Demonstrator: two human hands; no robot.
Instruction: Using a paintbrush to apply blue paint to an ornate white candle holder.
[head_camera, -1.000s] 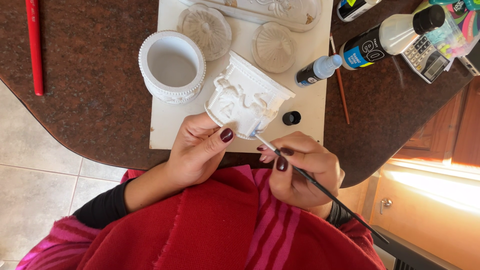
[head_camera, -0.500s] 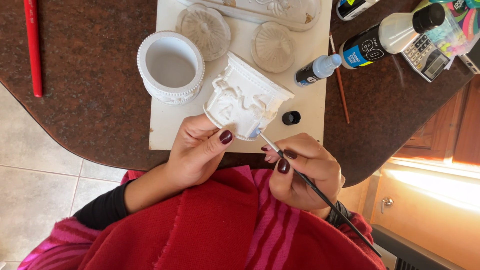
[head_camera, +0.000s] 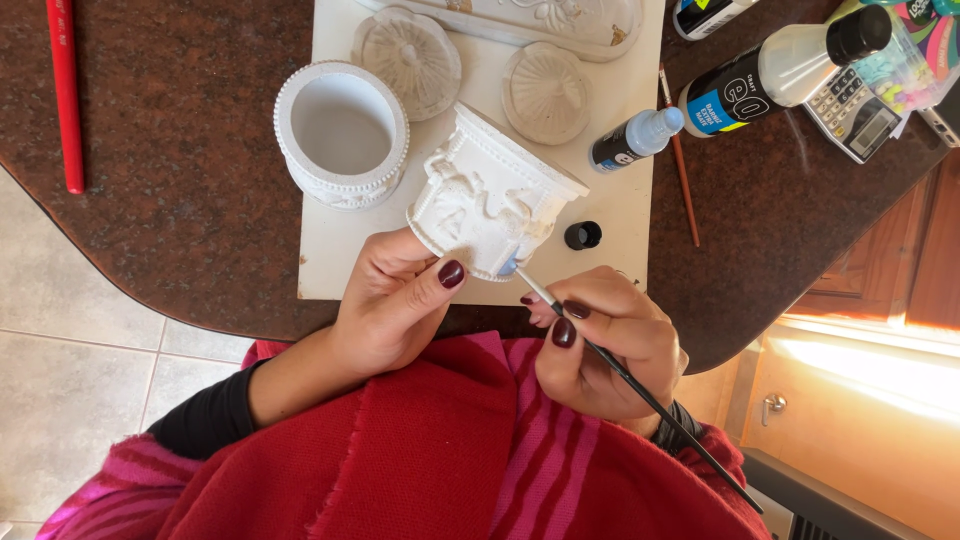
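My left hand (head_camera: 395, 300) grips a white ornate plaster box (head_camera: 492, 194) by its lower edge and tilts it toward me over a white board (head_camera: 620, 215). My right hand (head_camera: 600, 335) holds a thin dark-handled paintbrush (head_camera: 640, 385). The brush's blue-tipped bristles touch the box's bottom rim. A small black cap (head_camera: 583, 235) lies on the board just right of the box.
On the board sit a round white plaster pot (head_camera: 341, 132), two round ribbed lids (head_camera: 408, 58) (head_camera: 546, 92) and a small open paint bottle (head_camera: 636, 138). A larger bottle (head_camera: 780, 70), a calculator (head_camera: 852, 112), a spare brush (head_camera: 682, 170) and a red stick (head_camera: 65, 95) lie on the dark counter (head_camera: 180, 200).
The brush tip has slid slightly left along the box's bottom rim. The left hand and box have barely moved.
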